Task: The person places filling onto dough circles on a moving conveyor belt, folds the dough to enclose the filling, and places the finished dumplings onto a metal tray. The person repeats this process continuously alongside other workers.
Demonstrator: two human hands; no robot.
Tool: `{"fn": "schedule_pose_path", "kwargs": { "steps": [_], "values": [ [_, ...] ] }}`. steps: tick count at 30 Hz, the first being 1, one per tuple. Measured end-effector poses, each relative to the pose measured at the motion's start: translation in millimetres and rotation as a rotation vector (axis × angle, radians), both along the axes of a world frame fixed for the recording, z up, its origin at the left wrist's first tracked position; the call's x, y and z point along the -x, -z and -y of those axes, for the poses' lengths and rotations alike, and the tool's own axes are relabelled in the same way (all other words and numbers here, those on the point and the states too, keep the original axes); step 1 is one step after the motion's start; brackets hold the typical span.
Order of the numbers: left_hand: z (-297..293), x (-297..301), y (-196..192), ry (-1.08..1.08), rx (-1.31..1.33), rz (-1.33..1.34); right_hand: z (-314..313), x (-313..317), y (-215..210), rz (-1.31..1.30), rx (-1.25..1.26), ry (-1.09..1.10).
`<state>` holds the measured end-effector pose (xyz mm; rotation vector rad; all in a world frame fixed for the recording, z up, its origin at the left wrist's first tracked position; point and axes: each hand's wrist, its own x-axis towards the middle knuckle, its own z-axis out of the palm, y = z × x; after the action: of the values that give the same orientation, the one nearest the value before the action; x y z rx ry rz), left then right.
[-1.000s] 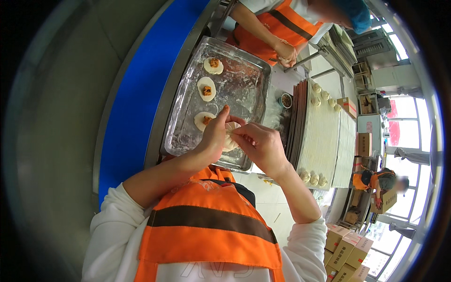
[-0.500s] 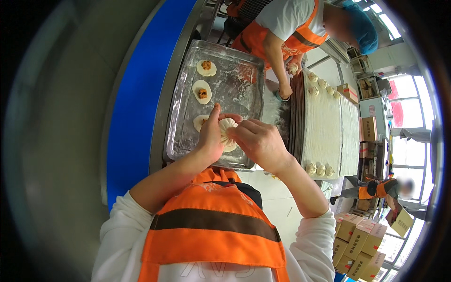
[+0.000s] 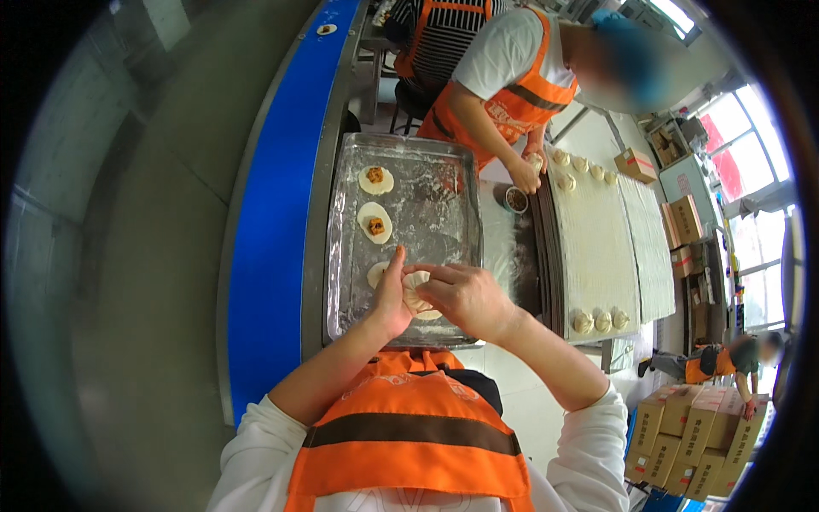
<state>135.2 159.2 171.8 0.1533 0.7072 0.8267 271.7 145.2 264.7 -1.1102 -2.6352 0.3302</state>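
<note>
A pleated dough bun (image 3: 414,294) is cupped in my left hand (image 3: 392,299), whose thumb points up. My right hand (image 3: 467,299) pinches the top edge of the bun, with its fingertips pressed together on the folds. Both hands are over the near part of a floured metal tray (image 3: 444,230). On the tray's left side lie a round dough wrapper with orange-brown filling (image 3: 375,179) and an oval one (image 3: 374,235) below it. A third wrapper (image 3: 375,271) is partly hidden by my left thumb. More dough (image 3: 429,315) shows beneath my hands.
A blue conveyor belt (image 3: 273,213) runs along the left, with one filled wrapper (image 3: 326,30) at its far end. At right, stacked trays (image 3: 597,256) hold several buns. A co-worker (image 3: 512,94) stands across, near a small bowl (image 3: 515,200). Cartons (image 3: 699,435) are piled lower right.
My view has shifted, so the tray sits lower in it. My hands keep working the bun's folds. The co-worker's hand has left the bowl and joined the other at a bun.
</note>
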Motion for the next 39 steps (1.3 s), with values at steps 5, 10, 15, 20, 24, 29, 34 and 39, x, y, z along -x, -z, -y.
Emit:
{"fn": "schedule_pose_path", "kwargs": {
  "steps": [5,10,15,20,24,29,34,39],
  "values": [
    [0,-8,6,-0.015,0.054,-0.032,-1,-2,4,-0.01,0.063,0.085],
    [-1,-20,14,-0.09,0.003,-0.08,1,-10,26,-0.078,-0.047,0.086],
    [-4,-35,20,-0.073,0.023,-0.058,3,-20,21,-0.159,0.152,0.306],
    [-11,-63,30,-0.06,0.112,-0.009,0,-46,41,-0.097,0.056,0.271],
    [-9,-86,46,0.007,0.157,-0.001,-1,-70,45,-0.138,0.147,0.314],
    [-13,-125,63,0.107,0.201,0.02,-1,-108,83,-0.246,0.364,0.335],
    [-20,-159,73,0.145,0.221,0.002,-17,-162,89,-0.431,0.543,0.466],
    [-29,-126,64,0.031,0.149,-0.152,-28,-217,178,-0.353,0.398,0.908]
  ]
}}
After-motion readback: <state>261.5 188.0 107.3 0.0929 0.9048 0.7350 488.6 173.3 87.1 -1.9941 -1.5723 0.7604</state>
